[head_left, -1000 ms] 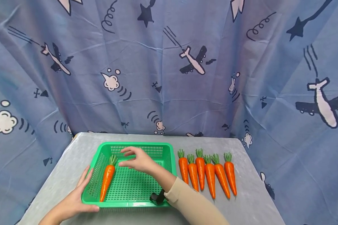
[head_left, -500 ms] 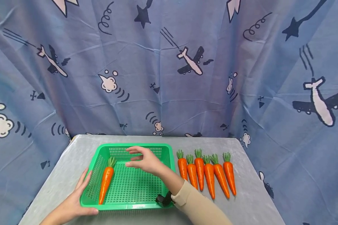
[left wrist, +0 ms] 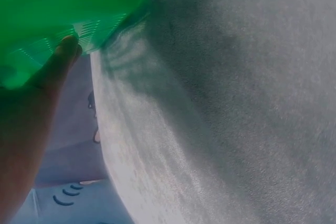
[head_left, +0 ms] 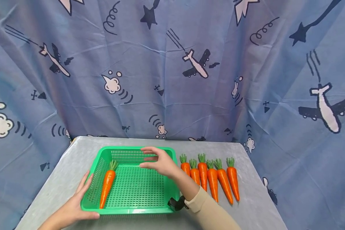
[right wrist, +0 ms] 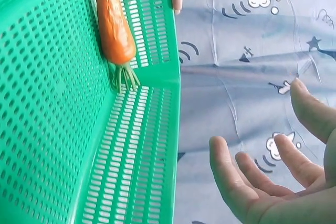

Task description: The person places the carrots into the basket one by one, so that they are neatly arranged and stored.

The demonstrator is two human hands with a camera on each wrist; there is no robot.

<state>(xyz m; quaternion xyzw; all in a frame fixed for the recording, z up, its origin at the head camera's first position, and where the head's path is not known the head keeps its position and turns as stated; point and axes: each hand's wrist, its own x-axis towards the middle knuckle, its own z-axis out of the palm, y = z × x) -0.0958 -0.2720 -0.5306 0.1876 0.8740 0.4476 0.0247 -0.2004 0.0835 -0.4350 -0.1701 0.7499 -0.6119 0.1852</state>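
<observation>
A green plastic basket (head_left: 135, 211) with slotted walls stands on the left part of the table. Along its left side one carrot (head_left: 107, 188) with a green top lies inside; the right wrist view also has this carrot (right wrist: 116, 30). My left hand (head_left: 74, 204) rests against the basket's front left corner, straight fingers at the left wall and thumb at the front. Over the right part of the basket hovers my right hand (head_left: 161, 162), its fingers spread and bent a little, holding nothing. Several more carrots (head_left: 212, 180) lie in a row right of the basket, partly behind the right forearm.
A grey cloth-like surface covers the table (head_left: 256, 191). Behind and beside it hangs a blue curtain (head_left: 132, 111) printed with planes and stars. A black wrist strap mount (head_left: 176, 203) sits by the basket's front right corner.
My right hand has moved rightward over the basket, away from the carrot inside, toward the row. The left hand has kept its place on the basket, and the carrots lie as before.
</observation>
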